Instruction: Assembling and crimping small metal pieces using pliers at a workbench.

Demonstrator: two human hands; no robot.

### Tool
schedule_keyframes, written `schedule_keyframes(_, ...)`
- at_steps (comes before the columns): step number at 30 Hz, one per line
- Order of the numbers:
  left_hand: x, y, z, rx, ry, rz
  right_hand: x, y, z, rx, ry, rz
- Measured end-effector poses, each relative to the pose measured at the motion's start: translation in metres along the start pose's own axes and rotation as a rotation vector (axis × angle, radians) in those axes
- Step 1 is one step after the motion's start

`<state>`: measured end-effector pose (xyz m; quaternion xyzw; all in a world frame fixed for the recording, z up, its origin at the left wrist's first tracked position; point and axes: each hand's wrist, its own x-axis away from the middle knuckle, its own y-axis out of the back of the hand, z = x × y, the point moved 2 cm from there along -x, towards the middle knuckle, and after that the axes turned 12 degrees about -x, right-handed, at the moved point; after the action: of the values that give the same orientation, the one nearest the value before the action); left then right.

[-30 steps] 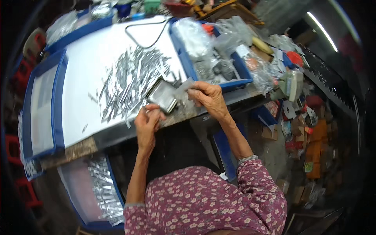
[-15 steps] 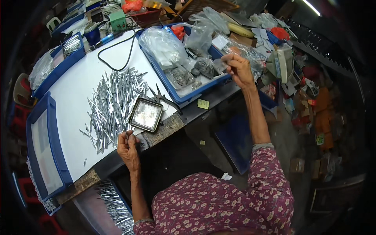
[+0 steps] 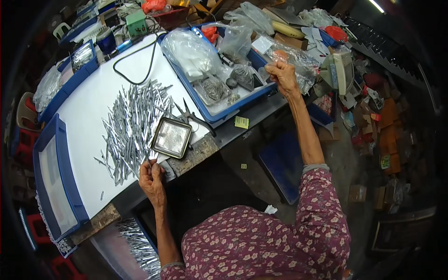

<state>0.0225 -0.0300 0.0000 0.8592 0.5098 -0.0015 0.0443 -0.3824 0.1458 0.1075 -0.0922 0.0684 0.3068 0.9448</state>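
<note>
My left hand (image 3: 152,183) is closed in a pinch at the table's front edge; what it holds, if anything, is too small to make out. Its fingertips lie beside a heap of thin silvery metal strips (image 3: 133,126). Just above them stands a shallow square tin (image 3: 171,137) with a dark rim. Black-handled pliers (image 3: 189,113) rest behind the tin. Out to the right, my right hand (image 3: 283,78) is raised with its fingers curled shut near the corner of a blue tray (image 3: 223,113). Anything inside those fingers is hidden.
The blue tray holds clear plastic bags (image 3: 193,53) and small bagged parts. Another blue tray (image 3: 81,212) lies at the table's left end. A black cable loop (image 3: 135,81) sits behind the heap. Below the table, a bin holds more metal strips (image 3: 140,247). Cartons (image 3: 357,192) stand at right.
My right hand has curled its fingers tighter, and the clear film seen by its fingertips no longer shows. My left hand stays by the tin. The whole view has shifted slightly.
</note>
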Motion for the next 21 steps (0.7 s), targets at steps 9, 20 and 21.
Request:
schedule_keyframes(9,-0.001,-0.003,0.0,-0.122,-0.077,-0.018,0.001,-0.031,-0.004,0.342,0.036,0.146)
schedule_keyframes(20,0.002,-0.004,0.004,-0.098,-0.085,-0.007,-0.002,-0.048,-0.017,0.678,0.22,0.395)
schedule_keyframes(21,0.002,-0.004,0.004,-0.099,-0.073,-0.008,-0.002,-0.048,-0.018,0.678,0.219,0.397)
